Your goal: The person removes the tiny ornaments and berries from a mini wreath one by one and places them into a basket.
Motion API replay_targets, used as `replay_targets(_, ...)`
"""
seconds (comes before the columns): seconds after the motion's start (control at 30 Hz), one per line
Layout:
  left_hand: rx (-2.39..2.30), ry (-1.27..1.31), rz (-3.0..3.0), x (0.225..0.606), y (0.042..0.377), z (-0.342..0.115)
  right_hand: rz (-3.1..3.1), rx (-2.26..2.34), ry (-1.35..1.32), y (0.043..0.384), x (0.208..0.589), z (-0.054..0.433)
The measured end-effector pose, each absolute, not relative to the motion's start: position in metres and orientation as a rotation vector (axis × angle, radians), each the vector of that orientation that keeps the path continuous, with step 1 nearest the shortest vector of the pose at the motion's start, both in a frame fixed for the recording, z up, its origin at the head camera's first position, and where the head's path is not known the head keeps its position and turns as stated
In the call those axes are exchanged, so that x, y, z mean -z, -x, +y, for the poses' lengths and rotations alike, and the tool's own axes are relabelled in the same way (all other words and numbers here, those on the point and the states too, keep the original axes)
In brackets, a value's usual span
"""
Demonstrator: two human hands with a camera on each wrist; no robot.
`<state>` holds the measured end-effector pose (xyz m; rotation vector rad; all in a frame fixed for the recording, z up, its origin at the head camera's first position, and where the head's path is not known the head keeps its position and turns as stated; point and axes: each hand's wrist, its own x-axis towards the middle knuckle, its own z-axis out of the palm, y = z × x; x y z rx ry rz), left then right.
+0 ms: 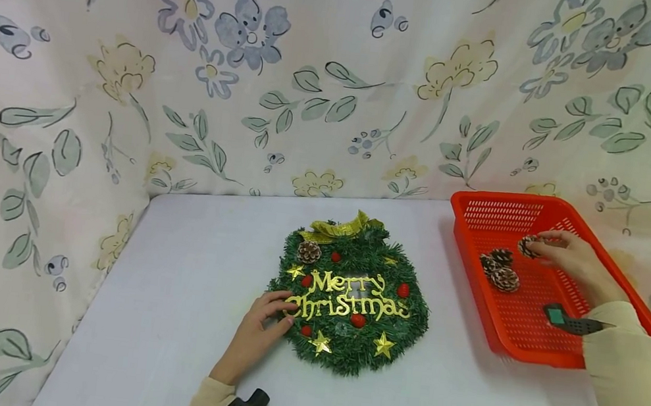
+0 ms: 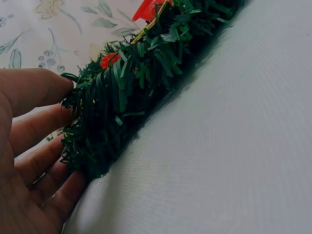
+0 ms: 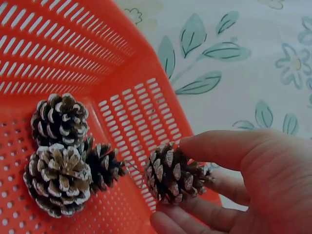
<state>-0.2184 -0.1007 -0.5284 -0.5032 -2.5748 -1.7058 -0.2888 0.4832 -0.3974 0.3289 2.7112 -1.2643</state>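
Green wreath (image 1: 345,332) with a gold bow (image 1: 334,230) at its far side lies on the middle of the white counter (image 1: 187,268). The left hand (image 1: 261,330) is at its left edge, with fingers a little spread and touching it. At right, the right hand (image 1: 577,261) pinches one pine cone (image 3: 171,175) over the red basket (image 1: 504,199); three other cones (image 1: 505,279) sit to its left.

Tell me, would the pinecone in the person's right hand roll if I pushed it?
The pinecone might roll, but bumpily: it's rounded with jagged, open scales. It's probably light, since the right hand only pinches it. Those thin scales look stiff, so hard squeezing could snap some.
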Motion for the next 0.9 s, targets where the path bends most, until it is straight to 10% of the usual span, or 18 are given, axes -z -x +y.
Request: replay_targets(0.9, 1.731, 0.463, -2.595, 0.528, 0.218, -0.101, 2.606, 0.954, -0.294, 0.289, 0.401, 0.497)
